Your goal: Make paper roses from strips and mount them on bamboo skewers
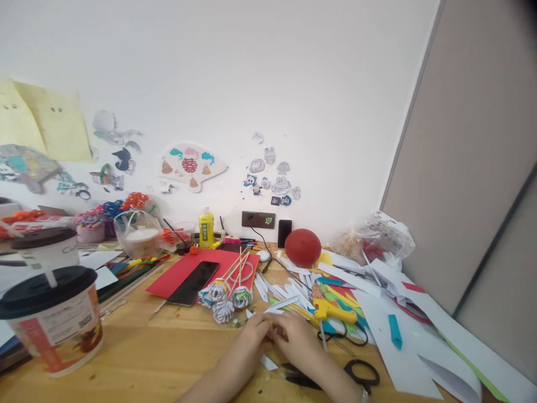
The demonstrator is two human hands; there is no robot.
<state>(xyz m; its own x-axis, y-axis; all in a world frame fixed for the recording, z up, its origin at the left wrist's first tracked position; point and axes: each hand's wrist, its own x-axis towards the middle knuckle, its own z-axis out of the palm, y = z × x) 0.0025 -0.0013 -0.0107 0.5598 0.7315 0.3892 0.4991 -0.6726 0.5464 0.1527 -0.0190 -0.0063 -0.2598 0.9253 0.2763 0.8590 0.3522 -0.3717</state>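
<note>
My left hand and my right hand meet over the wooden table, fingers bent and pressed together. Whatever they pinch is hidden behind the fingers. Just beyond my left hand lie several rolled paper flowers on thin wooden sticks, made from printed or white paper. Folded white paper strips are heaped past my fingertips. Beside my right hand rests a yellow glue gun. Black-handled scissors lie partly under my right forearm, and a small white paper scrap sits between my wrists.
A lidded paper cup stands at the left front. Behind the flowers are a black phone on red card and a yellow bottle. A red balloon is near the wall; white paper sheets spread at right.
</note>
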